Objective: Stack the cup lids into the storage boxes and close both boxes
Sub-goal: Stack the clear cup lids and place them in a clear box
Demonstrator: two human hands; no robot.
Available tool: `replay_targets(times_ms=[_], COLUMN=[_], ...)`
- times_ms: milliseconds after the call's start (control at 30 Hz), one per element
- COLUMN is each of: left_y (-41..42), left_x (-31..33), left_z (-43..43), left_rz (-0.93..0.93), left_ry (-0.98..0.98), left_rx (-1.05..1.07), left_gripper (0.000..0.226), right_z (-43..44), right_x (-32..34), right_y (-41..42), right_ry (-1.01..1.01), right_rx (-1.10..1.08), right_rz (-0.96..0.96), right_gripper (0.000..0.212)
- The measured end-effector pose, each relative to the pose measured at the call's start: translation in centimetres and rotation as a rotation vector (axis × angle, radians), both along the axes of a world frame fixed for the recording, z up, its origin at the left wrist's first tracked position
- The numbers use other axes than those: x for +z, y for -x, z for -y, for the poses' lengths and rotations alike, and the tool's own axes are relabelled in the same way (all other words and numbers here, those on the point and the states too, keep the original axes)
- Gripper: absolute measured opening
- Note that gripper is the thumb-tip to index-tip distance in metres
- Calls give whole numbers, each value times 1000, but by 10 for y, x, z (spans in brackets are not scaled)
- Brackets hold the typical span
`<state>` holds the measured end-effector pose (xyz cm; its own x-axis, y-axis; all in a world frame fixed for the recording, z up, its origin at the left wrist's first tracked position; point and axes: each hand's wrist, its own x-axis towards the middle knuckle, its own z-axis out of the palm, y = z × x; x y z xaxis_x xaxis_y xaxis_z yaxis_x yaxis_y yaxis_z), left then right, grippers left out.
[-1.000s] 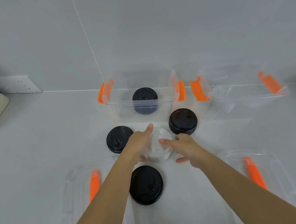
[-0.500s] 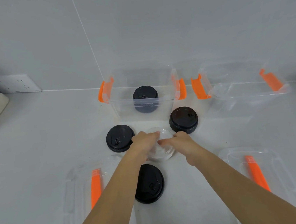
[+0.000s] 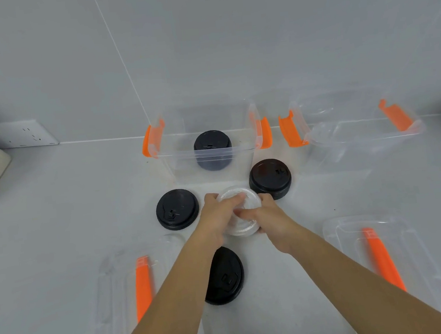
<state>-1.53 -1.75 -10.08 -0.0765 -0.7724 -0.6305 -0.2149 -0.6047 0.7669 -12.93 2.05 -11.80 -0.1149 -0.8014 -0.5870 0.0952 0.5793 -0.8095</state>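
White counter (image 3: 58, 238), grey tiled wall behind, and we have contact! A second ago both hands were only closing in around the clear lids (image 3: 241, 202). Now the left hand (image 3: 216, 219) and the right hand (image 3: 268, 219) grip them from either side, fingers curled round the rim and thumbs across the top. The clear lids sit between the two hands at mid-counter, in front of the left storage box (image 3: 174, 152). Their top face looks tipped toward us, so we judge they are just leaving the surface, though we cannot see underneath to be sure.

So the pick is made, and what comes next is the carry. One black lid stack (image 3: 213, 151) already stands inside the left storage box, while the right storage box (image 3: 360, 135) shows nothing dark in it — that looks to us like the likelier home for the clear ones.

Plenty is left to do. A flat black lid (image 3: 177, 209) lies just left of the hands, a taller black stack (image 3: 269, 178) just beyond the right hand, and a near black lid (image 3: 225, 275) sits partly under the left forearm. Both box covers are off, the left cover (image 3: 117, 286) and the right cover (image 3: 338, 236) lying flat near us. Thin, slick plastic could slide apart if the squeeze goes uneven.
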Motion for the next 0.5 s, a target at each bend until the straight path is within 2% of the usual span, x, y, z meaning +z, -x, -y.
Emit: replay_targets(times_ms=[133,267,367,500], left_y=[-4,-1,5,15], left_x=[-1,9,21,41], left_z=[-3,-5,-8,-6], left_rz=[-45,-87,-118,-149], left_ry=[9,44,138,329], left_rx=[-30,-50,-77,-75], left_gripper=[55,42,34,10], right_z=[-4,-6,-7,-2], right_x=[4,14,30,56], right_y=[2,8,15,26], right_ry=[35,87,176,287], right_rx=[-23,-71,-107,-150], right_rz=[64,59,40,13], right_gripper=[51,43,44,44])
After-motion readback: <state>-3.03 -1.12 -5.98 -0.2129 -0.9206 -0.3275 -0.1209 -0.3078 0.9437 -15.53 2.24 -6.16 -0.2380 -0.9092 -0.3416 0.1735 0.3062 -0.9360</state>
